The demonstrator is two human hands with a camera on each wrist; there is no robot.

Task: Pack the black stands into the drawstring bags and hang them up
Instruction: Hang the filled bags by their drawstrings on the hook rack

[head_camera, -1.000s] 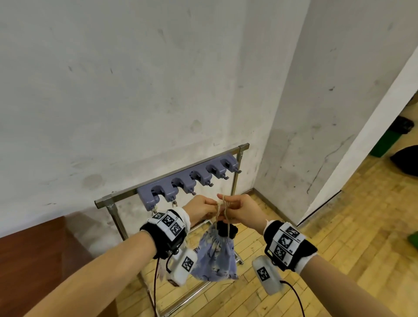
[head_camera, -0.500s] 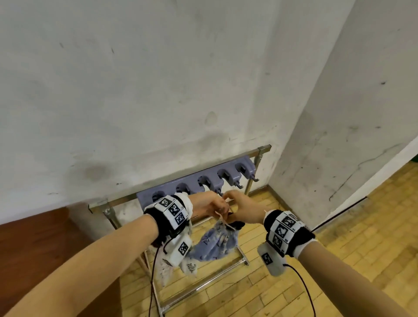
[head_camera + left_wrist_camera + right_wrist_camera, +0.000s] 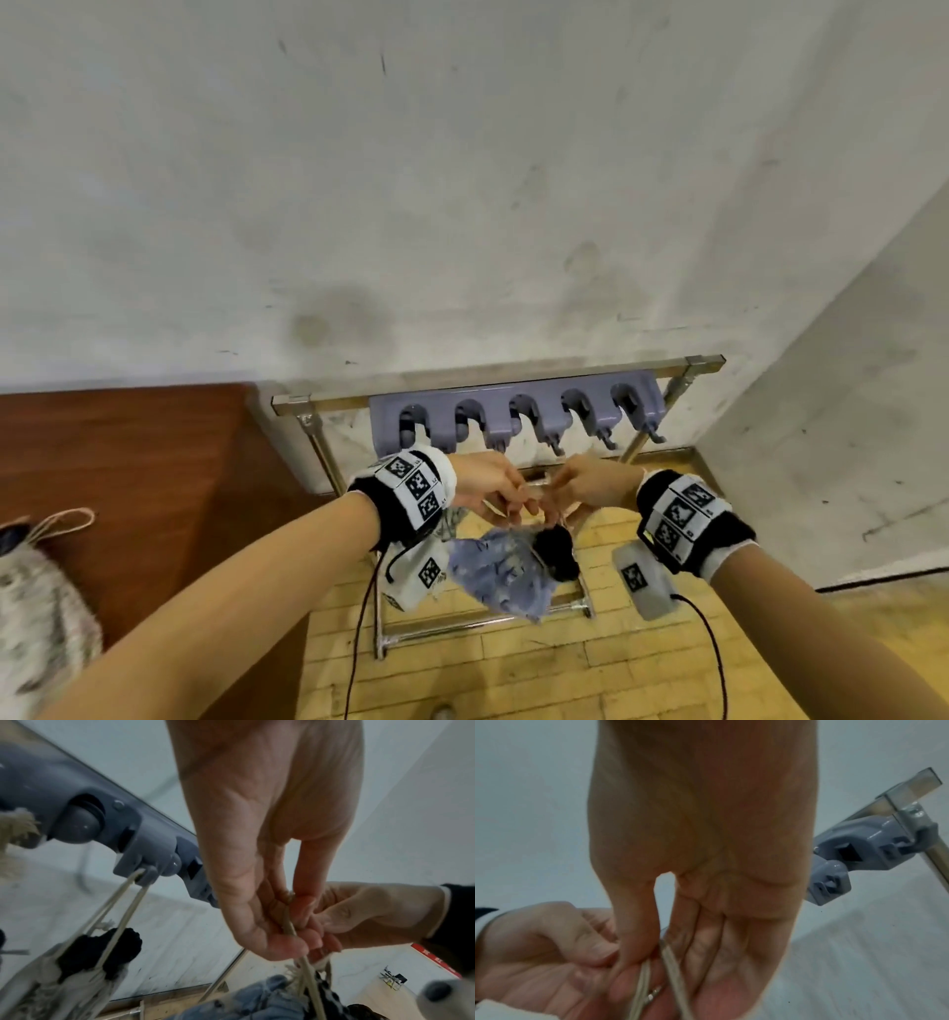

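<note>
A blue patterned drawstring bag hangs tilted under my hands, and a black stand pokes out of its mouth. My left hand and right hand meet just below the purple hook rack. Both pinch the bag's beige cords. In the wrist views the left hand and the right hand each hold the cords between thumb and fingers. Another pale bag, with something black showing at its mouth, hangs by its cord from a hook.
The rack sits on a metal rail frame against a grey wall. A brown table stands at the left with a pale bag on it. Wooden floor lies below. Wrist camera cables dangle.
Both hands have gone down and forward to just under the hooks, still pinching the cords. The blue bag, which hung straight down, now lies tilted.
</note>
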